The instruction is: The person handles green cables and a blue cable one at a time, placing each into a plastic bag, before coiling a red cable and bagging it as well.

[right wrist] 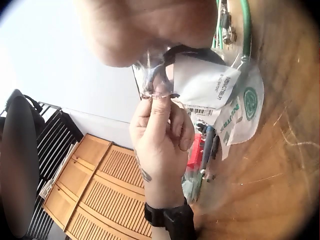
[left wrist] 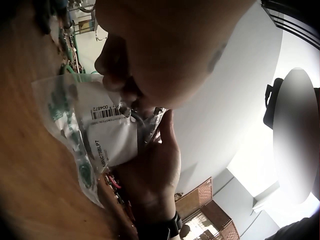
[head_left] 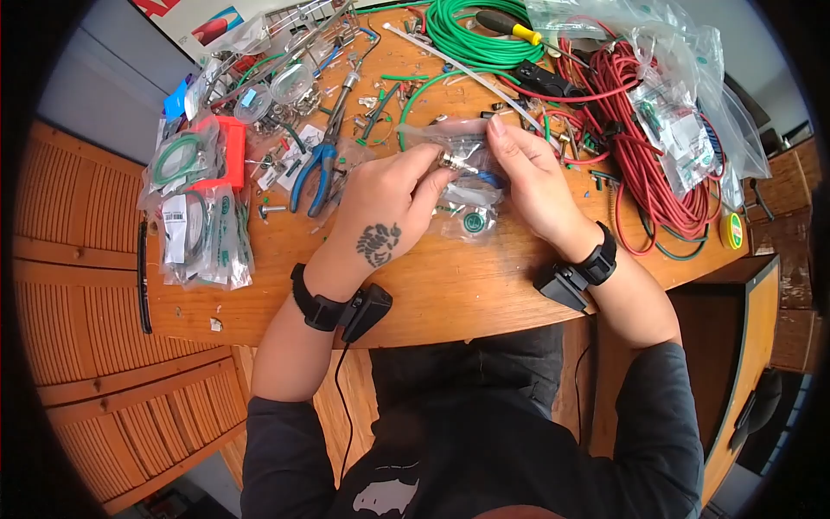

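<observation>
A clear plastic bag (head_left: 474, 197) with a white printed label (left wrist: 112, 142) and green markings is held between the two hands over the table. My left hand (head_left: 385, 195) pinches a small shiny metal connector (head_left: 450, 162) between thumb and forefinger, right at the bag's edge. In the right wrist view, the left fingertips (right wrist: 159, 102) overlap the bag's crinkled edge. My right hand (head_left: 538, 180) grips the bag's other side, its thumb pointing up along the plastic. A dark cable-like piece (right wrist: 192, 51) shows beside the label. The right fingers behind the bag are largely hidden.
Blue-handled pliers (head_left: 320, 169) lie left of the hands, near a red bin (head_left: 226, 151) and bagged green cables (head_left: 177, 160). Behind are a green cable coil (head_left: 467, 39) and a screwdriver (head_left: 510, 28). Red cable (head_left: 635, 164) is heaped on the right; small parts lie scattered.
</observation>
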